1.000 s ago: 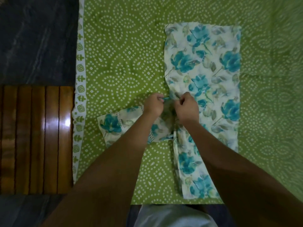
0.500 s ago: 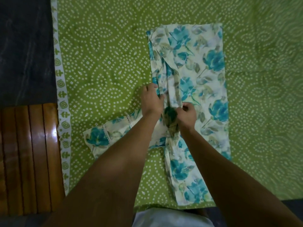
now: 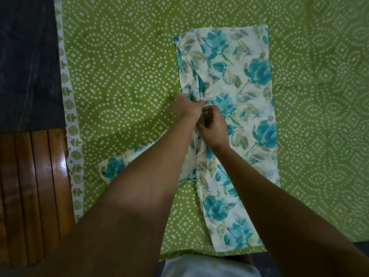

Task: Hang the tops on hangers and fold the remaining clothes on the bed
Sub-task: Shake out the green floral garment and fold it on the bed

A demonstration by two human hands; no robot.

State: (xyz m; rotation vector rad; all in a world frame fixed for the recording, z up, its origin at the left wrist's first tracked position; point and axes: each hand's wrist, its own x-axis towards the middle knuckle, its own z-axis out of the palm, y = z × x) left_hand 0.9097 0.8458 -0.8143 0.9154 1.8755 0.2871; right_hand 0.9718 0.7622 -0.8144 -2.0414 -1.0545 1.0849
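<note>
Green cotton with white dotted rings covers the bed (image 3: 123,80), and its white border with green motifs runs down the left edge beside a dark floor (image 3: 26,62) and a glossy slatted wooden panel (image 3: 30,196). On the sheet lies a cream top (image 3: 247,108) printed with teal flowers and grey-green leaves, folded into a long strip that runs from the far middle of the bed down to the near edge, a little right of centre. Its left side is gathered into lengthwise pleats about halfway along, and that is where both hands meet. One sleeve (image 3: 115,166), trimmed with a narrow lace band, sticks out flat to the left toward the bordered edge, partly hidden under the left forearm. The left hand (image 3: 186,108) rests on the pleated edge with its fingers curled into the cloth, pinching the gathered fabric; a small ring shows on one finger. The right hand (image 3: 212,126) sits just beside it, touching it, with thumb and fingers bent around a bunch of the same fabric, so both are grasping the top. Both bare forearms reach in from the near edge, crossing over the lower part of the garment. At the bottom, between the arms, a bit of the person's pale clothing (image 3: 207,266) shows.
</note>
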